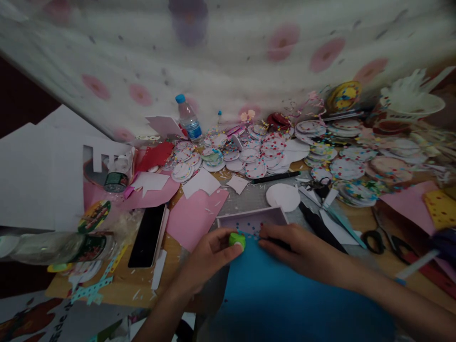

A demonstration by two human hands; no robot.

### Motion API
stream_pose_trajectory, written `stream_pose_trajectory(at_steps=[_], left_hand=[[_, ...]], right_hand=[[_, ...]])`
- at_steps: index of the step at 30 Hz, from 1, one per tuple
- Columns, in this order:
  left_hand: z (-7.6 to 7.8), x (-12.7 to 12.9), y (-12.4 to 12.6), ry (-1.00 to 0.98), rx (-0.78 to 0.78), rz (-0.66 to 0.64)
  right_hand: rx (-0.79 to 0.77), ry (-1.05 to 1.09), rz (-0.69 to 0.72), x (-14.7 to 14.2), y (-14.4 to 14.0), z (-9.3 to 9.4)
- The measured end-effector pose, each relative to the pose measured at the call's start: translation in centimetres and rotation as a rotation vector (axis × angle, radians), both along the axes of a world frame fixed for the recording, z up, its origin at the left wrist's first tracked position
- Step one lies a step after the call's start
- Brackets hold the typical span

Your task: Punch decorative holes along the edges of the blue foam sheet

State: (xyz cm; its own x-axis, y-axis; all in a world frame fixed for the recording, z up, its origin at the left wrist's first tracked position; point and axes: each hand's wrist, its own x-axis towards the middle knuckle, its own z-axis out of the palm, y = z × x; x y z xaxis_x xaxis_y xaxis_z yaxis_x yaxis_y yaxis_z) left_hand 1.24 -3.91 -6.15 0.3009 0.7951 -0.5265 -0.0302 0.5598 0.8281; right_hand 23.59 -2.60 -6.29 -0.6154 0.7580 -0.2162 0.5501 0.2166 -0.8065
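Nearby, scissors (383, 237) and phone (148, 235) (face down) flank the blue sheet (285, 294).

Left hand (210, 254) seemingly pinching, fingers curled; right hand (295, 247) lies flat.

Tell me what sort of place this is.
Probably a home craft table for party decorations. Stacks of confetti-dotted paper discs, scissors and pink paper scraps crowd it, while the left hand holds a small green punch at a blue sheet.
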Motion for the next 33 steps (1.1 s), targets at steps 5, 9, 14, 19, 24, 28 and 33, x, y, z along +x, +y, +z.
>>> stream_pose_trajectory(at_steps=[5,9,14,19,24,28,33], left_hand=[[-0.1,-0.2,0.1,0.029,0.011,-0.024],[-0.2,-0.5,0.2,0.063,0.010,-0.022],[-0.1,-1.3,0.8,0.117,0.094,-0.131],[0.0,-1.8,1.4,0.119,0.130,-0.213],[0.2,-1.5,1.3,0.130,0.163,-0.194],[0.5,-1.1,1.0,0.077,0.129,-0.112],[0.5,-0.9,0.7,0.007,0.066,-0.058]], right_hand=[[0.017,0.020,-0.009,-0.1,0.2,0.1],[0.014,0.061,-0.042,-0.3,0.3,-0.6],[-0.044,0.201,-0.122,-1.3,-0.5,-2.5],[-0.031,0.212,-0.112,-2.0,-0.8,-3.1],[-0.027,0.223,-0.100,-1.6,-0.4,-2.2],[0.034,0.193,-0.076,-1.3,-0.3,-1.6],[0.126,0.163,-0.080,-1.2,-0.5,-1.0]])
